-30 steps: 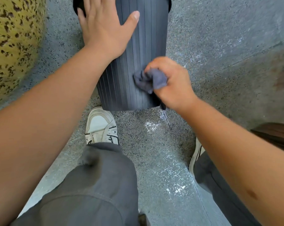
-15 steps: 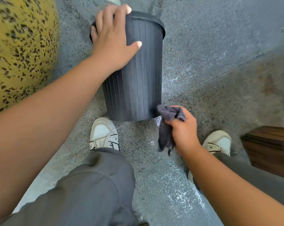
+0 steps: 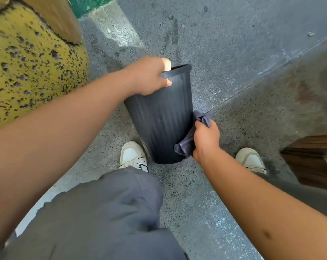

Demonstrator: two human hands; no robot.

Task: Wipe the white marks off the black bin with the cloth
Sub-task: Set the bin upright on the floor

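Black bin (image 3: 162,117), ribbed, standing on the speckled grey floor (image 3: 224,59) between two pale shoes, leaning slightly away from the camera. No white marks discernible on the visible side; surface a little blurred. Gripped at the rim by the left hand (image 3: 147,77), fingers (image 3: 166,63) hooked over the edge into the opening, thumb (image 3: 166,83) pressed on the outer wall just below the rim. Pressed against the lower right side of the bin: a crumpled grey cloth (image 3: 185,145), one end bunched above the knuckles, the other hanging near the base. Held there by the right hand (image 3: 206,139), fingers curled tightly round the fabric, back of the hand toward the camera. Left shoe (image 3: 132,156) just beside the bin's base, touching or nearly so; right shoe (image 3: 250,159) well apart to the right. Grey trouser leg (image 3: 102,212) filling the lower foreground. Pitted yellow rounded surface (image 3: 27,62) at upper left, near the bin. Dark wooden piece (image 3: 313,158) at the right edge. Whitish scuffs on the floor (image 3: 221,222) in the lower right.
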